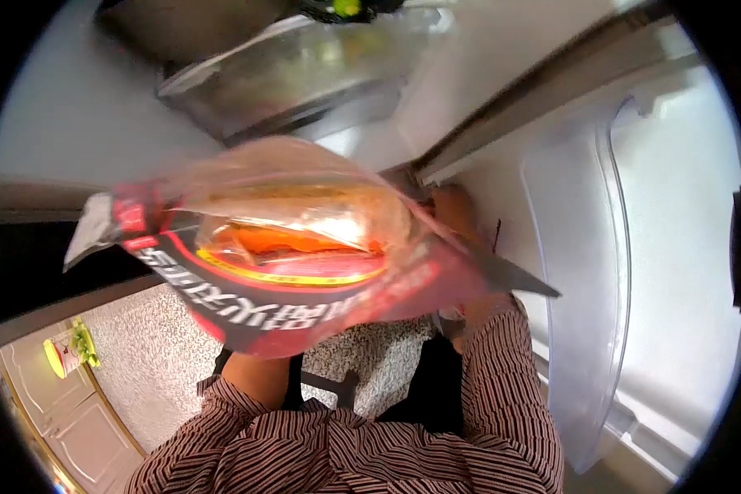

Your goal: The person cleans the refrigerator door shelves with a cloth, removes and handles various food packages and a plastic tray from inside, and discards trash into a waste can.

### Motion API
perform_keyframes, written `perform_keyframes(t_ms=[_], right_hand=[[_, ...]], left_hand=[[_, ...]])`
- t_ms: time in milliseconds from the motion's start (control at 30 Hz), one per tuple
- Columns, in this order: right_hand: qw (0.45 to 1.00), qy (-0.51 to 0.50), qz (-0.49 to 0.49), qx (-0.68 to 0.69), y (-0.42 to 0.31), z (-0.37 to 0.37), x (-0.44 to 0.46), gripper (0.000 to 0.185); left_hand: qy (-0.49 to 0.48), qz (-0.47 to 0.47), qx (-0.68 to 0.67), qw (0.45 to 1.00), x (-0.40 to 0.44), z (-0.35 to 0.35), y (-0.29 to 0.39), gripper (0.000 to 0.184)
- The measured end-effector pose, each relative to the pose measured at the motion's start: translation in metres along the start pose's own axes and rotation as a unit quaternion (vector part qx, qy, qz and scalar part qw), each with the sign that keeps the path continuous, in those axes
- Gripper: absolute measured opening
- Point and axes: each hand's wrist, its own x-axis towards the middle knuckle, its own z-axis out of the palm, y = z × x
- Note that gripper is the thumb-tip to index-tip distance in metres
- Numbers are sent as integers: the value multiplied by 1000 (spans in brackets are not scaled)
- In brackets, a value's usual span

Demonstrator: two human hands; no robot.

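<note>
An opened plastic food bag (pixel 280 317), black and red with white lettering, is held up in front of me, its top edge gaping. Through its clear part shows a wrapped orange-red food (pixel 296 239) whose kind I cannot make out. My left hand (pixel 257 379) comes up beneath the bag and bears it, with the fingers hidden behind the package. Past the bag's right corner reaches my right hand (pixel 455 212), partly covered and blurred; whether its fingers grip the bag does not show.
A refrigerator stands open before me, with a clear drawer (pixel 296 74) inside and something green (pixel 347 8) above it. On the right is the door with a transparent door bin (pixel 580 272). Below lies a speckled floor (pixel 136 354); pale cabinets (pixel 82 428) stand lower left.
</note>
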Motion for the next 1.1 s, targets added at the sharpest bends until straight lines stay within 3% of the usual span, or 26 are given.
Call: perform_keyframes(t_ms=[67,133,267,300,367,400,467,500,533,600,633,700,733,800,867,967,1033,1067,1100], right_hand=[[999,39,-7,-3,-8,-10,-16,29],[983,163,-14,-80,-8,-9,-27,27],[981,191,12,-40,-10,-32,-59,31],[991,43,-20,128,1,-52,-72,37],[953,-104,-45,281,1,-57,-103,44],[929,2,2,371,-11,-33,-137,49],[746,99,32,658,-33,-10,-192,56],[562,82,15,823,-42,-7,-216,58],[567,86,12,819,-56,-12,-243,58],[417,99,-60,902,-85,-39,-311,54],[418,103,-66,900,-88,-45,-334,54],[485,143,-93,857,-89,-58,-376,57],[484,150,-99,856,-93,-71,-393,57],[539,230,-245,772,-102,-103,-417,63],[595,336,-269,679,-94,-123,-449,69],[596,433,-223,639,-113,-157,-488,66],[681,553,-210,432,-93,-173,-460,63],[672,556,-218,437,-100,-183,-467,63],[686,547,-256,407,-111,-197,-476,50]], left_hand=[[-8,1,2,1000,-1,0,1,45],[-15,2,8,1000,-1,-3,3,47],[-45,12,31,998,8,-7,3,50],[-51,14,39,998,9,-9,3,50],[-69,14,61,996,11,-12,4,52],[-79,11,78,994,12,-14,5,53],[-102,9,104,989,9,-13,9,56],[-114,12,109,987,6,-10,14,57],[-122,15,115,986,2,-6,19,58],[-145,38,113,982,-15,3,30,55],[-156,50,112,980,-23,8,36,54],[-140,50,163,975,-24,-4,40,51],[-118,47,189,974,-44,19,53,50],[-145,14,177,973,-58,18,63,55],[-175,-11,175,969,-70,23,68,59],[-207,93,189,955,-90,35,80,73],[-250,123,182,943,-97,71,89,81],[-276,146,194,930,-93,63,88,79],[-277,154,200,927,-98,66,92,79]])
